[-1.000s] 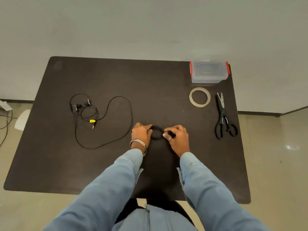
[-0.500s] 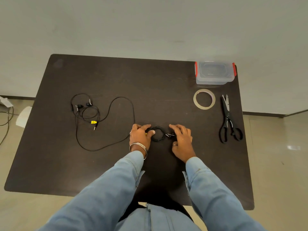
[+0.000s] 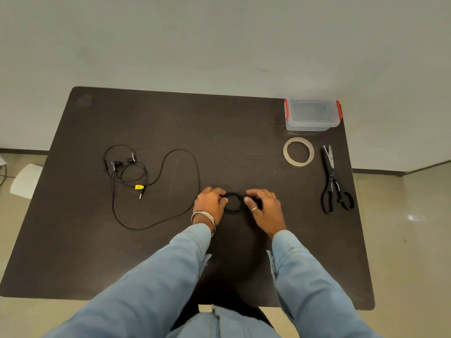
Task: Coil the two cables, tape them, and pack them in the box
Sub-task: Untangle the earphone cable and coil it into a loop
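A small black coiled cable (image 3: pixel 234 202) lies on the dark table (image 3: pixel 170 123) between my hands. My left hand (image 3: pixel 210 203) pinches the coil's left side. My right hand (image 3: pixel 264 207) grips its right side, fingers curled over the cable end. A second black cable, earphones (image 3: pixel 156 181) with a yellow tag, lies spread out loose at the left. The roll of clear tape (image 3: pixel 298 151) rests flat at the right, below the clear box (image 3: pixel 312 115) with red clips, which has its lid on.
Black scissors (image 3: pixel 333 184) lie shut to the right of the tape, near the table's right edge. A wall rises behind the table. Floor shows on both sides, with a white object (image 3: pixel 25 180) at the left.
My right hand opened flat beside the coil half a second ago and has now closed on its right side again. My left hand has kept hold of the coil.
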Tool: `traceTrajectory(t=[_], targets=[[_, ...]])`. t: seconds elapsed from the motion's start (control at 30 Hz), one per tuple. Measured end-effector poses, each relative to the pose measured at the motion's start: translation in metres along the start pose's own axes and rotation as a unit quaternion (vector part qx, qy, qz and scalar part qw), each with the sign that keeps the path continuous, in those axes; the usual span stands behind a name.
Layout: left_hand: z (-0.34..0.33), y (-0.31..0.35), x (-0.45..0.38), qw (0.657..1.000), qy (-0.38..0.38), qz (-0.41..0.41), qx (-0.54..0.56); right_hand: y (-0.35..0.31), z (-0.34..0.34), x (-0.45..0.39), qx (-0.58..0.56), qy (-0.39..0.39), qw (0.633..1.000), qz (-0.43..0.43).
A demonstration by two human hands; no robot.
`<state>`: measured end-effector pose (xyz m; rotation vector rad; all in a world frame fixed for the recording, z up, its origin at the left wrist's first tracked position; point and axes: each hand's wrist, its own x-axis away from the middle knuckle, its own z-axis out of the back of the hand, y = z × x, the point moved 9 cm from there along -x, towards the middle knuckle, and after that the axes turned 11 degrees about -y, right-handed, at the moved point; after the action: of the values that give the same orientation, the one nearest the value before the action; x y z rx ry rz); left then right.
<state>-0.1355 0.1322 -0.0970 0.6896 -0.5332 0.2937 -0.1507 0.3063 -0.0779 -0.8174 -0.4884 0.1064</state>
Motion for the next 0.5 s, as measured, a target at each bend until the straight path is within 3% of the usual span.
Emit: traceTrajectory(t=[0.27, 0.4, 0.5], targets=[[-0.001, 0.007, -0.012, 0.997, -0.013, -0.008, -0.074, -0.006, -0.004, -0.003, 0.175, 0.004, 0.984, 0.019], [0.001, -0.001, -0.01, 1.0, 0.025, 0.016, -0.005, -0.02, -0.009, 0.002, 0.336, 0.017, 0.941, 0.041], [0.002, -0.006, -0.006, 0.995, 0.053, 0.045, 0.065, -0.019, -0.013, 0.008, 0.303, 0.025, 0.952, -0.018]])
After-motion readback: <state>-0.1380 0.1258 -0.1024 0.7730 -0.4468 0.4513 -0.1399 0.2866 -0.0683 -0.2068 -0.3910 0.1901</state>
